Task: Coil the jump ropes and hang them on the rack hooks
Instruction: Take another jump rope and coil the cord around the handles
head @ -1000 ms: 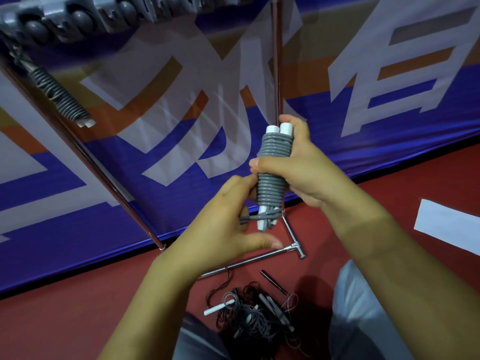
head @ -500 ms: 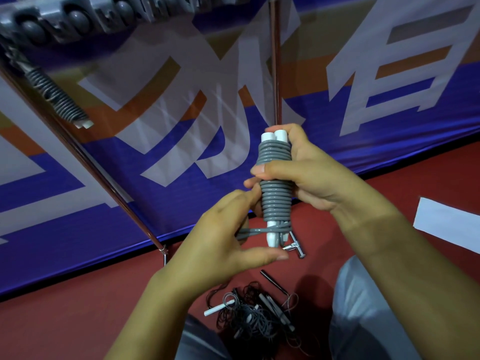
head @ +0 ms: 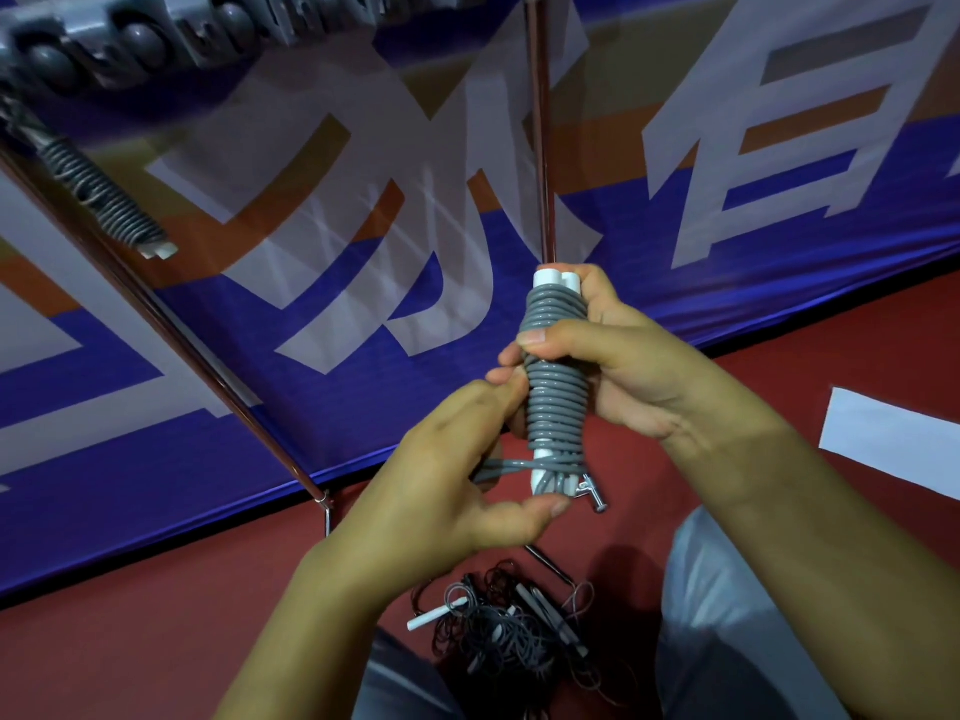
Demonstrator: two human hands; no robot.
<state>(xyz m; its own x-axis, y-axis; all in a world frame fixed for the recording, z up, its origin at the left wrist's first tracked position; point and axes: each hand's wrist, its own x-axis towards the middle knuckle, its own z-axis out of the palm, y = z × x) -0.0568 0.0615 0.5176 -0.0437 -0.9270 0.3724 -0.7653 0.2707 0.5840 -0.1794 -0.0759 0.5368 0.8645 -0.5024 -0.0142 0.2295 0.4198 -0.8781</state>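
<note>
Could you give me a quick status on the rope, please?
Right hand grips coiled grey rope. Left hand holds its loose end. Not hung.

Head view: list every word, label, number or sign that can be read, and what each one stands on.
On the banner: large white Chinese characters, tilted and cut off by the frame; the right one may read "自", the others cannot be read with certainty.
On the white sheet on the floor: no print shows.
On the coiled jump rope and its white handles: no label shows.
</note>
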